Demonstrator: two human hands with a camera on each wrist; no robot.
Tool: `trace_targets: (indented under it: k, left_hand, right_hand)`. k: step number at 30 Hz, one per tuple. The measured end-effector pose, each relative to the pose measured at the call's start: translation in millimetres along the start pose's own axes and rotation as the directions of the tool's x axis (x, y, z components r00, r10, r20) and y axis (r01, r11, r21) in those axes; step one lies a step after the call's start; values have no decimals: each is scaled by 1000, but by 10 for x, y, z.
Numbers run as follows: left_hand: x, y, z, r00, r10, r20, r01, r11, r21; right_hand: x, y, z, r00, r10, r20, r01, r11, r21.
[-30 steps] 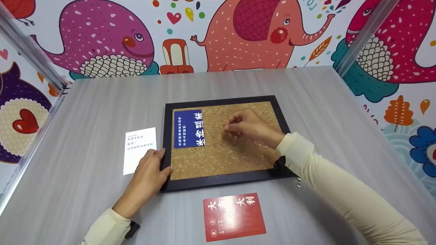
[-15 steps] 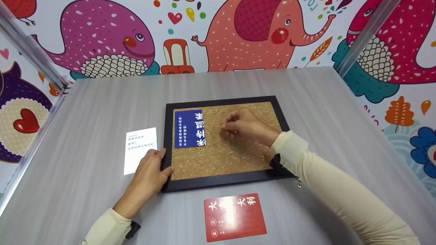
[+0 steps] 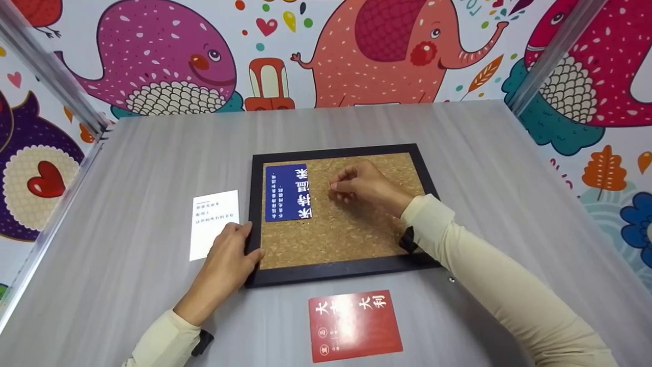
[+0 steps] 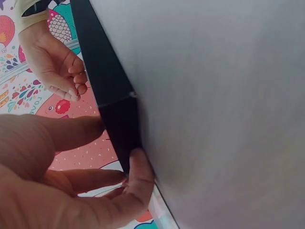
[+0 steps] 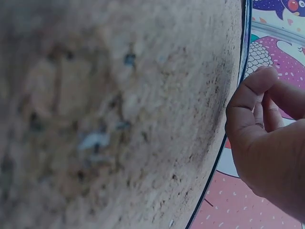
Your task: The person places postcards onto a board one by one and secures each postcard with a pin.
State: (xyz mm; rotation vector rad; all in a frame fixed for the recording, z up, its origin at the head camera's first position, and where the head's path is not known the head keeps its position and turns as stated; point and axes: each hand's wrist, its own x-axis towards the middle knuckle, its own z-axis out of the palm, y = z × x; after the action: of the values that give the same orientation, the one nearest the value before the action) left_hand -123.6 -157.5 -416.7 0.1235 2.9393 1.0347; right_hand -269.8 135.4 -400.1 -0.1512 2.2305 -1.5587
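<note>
Two bare hands (image 3: 224,260) at work on a black-framed cork board (image 3: 338,232) lying flat on a grey table (image 3: 142,153). Left hand (image 4: 62,191) gripping the board's near-left frame corner, thumb curled over the black edge, remaining fingers wrapped against the outer side. Right hand (image 3: 364,186) low over the cork, fingertips (image 5: 248,102) pinched narrowly together as if on something very small, perhaps a pin; too tiny to confirm in any view.

Just beyond those pinched fingertips, toward the left hand's side: blue card (image 3: 288,192) with white lettering, flat on the cork's upper-left area. No pin head plainly visible on it, so whether fastened or merely laid there cannot be told.

Judged progress: one card placed on the board, two not. White card (image 3: 214,224) on the table, just outside the frame and touching the left hand's knuckle side. Red card (image 3: 354,326) with white characters on the table, nearer the body than both hands, apart from the frame.

Hard to make out: right wrist view mostly blurred cork; left wrist view shows only frame edge and underside of the fingers. A couple of small silvery dots (image 3: 451,279) beside the right sleeve, possibly pins. Cartoon animal walls behind.
</note>
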Motion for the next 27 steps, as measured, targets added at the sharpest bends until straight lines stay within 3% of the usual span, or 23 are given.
trace_targets:
  k: [7,12,15,18,27]
  left_hand:
    - [18,-46,28,1000,7,-6,-7,1000,-4]
    - [75,-206,130,998,44,-36,-44,999,14]
    - [65,-160,107,999,41,-29,-40,999,21]
    - [19,-14,20,1000,-2,4,2,1000,5]
    - [22,-2,21,1000,-16,5,16,1000,13]
  right_hand:
    - [72,5,-3,1000,6,-20,-6,1000,5]
    - [120,-32,23,1000,-3,-29,4,1000,31]
    - [170,-39,46,1000,-19,-19,21,998,65]
    - [223,-43,69,999,-36,-20,38,995,90]
    - [290,-77,93,999,-28,-35,31,995,91]
